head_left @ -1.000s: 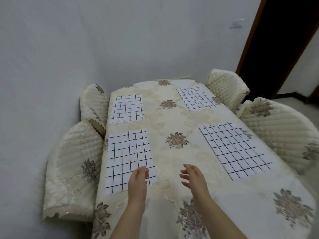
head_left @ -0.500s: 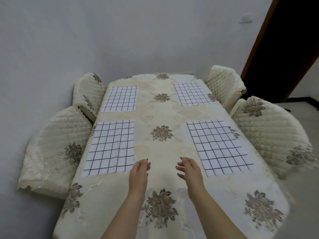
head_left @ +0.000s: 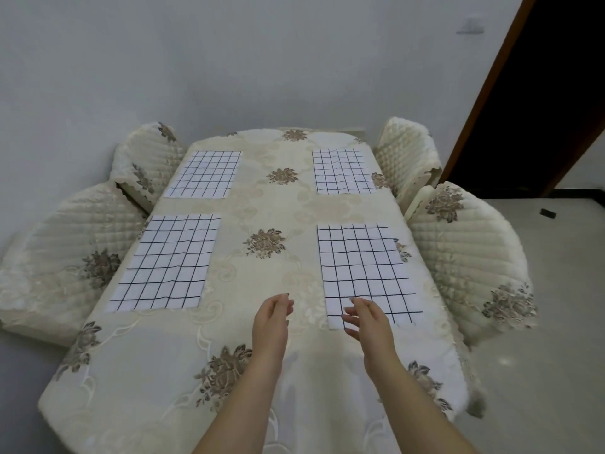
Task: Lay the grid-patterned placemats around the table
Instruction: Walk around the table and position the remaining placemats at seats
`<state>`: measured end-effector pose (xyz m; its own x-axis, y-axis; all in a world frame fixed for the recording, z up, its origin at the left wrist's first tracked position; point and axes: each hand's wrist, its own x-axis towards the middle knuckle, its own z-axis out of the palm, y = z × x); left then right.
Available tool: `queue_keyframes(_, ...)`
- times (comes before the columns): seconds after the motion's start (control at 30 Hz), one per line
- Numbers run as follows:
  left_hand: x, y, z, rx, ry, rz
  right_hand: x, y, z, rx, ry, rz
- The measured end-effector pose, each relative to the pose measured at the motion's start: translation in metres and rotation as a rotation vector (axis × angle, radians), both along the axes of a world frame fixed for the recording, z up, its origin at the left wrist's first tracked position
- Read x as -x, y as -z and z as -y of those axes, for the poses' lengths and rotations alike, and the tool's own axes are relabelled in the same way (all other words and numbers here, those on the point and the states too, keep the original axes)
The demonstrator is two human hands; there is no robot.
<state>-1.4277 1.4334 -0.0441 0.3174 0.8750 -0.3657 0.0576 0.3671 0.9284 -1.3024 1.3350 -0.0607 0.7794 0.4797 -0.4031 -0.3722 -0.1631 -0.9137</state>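
Cream floral cloth covered the surface [head_left: 294, 204]; four mats lay flat on it: far-left placemat [head_left: 204, 174], far-right placemat [head_left: 342, 172], near-left placemat [head_left: 167, 262], near-right placemat [head_left: 366, 267]. Your left hand [head_left: 271, 319] and right hand [head_left: 370, 322] hovered palms facing, each grip loosely open and empty, the right over the near-right placemat's near corner.

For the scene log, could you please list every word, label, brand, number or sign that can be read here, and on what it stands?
None: no text can be read.
The placemats bear only black grid lines.
The tablecloth and chair covers bear only flower motifs.
The wall fixture is too blurred to tell.
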Motion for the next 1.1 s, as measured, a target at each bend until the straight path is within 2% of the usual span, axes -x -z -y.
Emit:
queue_keyframes(0.6,-0.063,0.012,0.03,-0.026,0.104,-0.003,-0.055,0.006,0.051,-0.017,0.143,-0.037)
queue_keyframes(1.1,-0.175,0.024,0.072,-0.014,-0.156,-0.048,-0.198,0.023,0.08,-0.019,-0.066,-0.105)
